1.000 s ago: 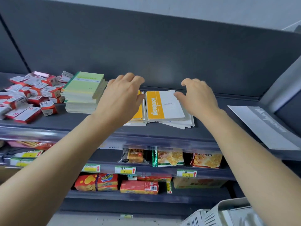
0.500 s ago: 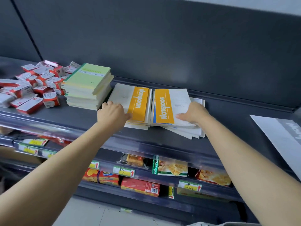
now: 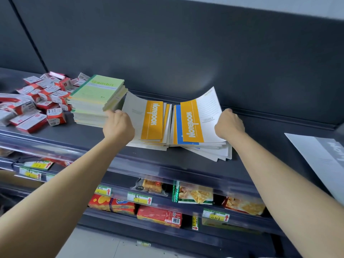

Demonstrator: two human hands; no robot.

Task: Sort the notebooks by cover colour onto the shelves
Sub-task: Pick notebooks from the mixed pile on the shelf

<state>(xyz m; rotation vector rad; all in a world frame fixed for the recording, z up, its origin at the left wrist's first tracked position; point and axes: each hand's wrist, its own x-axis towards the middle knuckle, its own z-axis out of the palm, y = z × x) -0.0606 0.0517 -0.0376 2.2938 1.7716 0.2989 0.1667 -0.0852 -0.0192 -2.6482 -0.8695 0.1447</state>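
Fingertips of both hands are hidden. The left hand (image 3: 118, 125) curls round the left edge of the left orange pile (image 3: 151, 120), fingers tucked under the bent-up cover. The right hand (image 3: 229, 124) grips the right edge of the right orange pile (image 3: 191, 123) the same way. How many notebooks each hand holds: cannot tell. Both gripped edges bow upward; the inner edges lie flat. In the right pile a blue-striped cover peeks out under the top orange one. Lower copies fan out loose toward the shelf front, covers mostly hidden.

Landmark: green notebook stack (image 3: 95, 97). The left orange pile is just right of it, its raised edge close to the stack's side. The right orange pile is further right, beside the first. Left of the green stack is a heap of small red-and-white boxes (image 3: 37, 101), cut off by the frame edge, print too small to read. Far right of the green stack is a grey sheet (image 3: 320, 157), also cut off, lettering blurred.

All of this is on the dark grey top shelf (image 3: 260, 146), which has a clear front rail. A dark back panel (image 3: 186, 53) is behind the green stack. Below the green stack, lower shelves hold snack packs (image 3: 195, 194), a red box (image 3: 159, 216) and yellow price tags (image 3: 139, 198), text unreadable. Pale floor (image 3: 93, 244) lowest.
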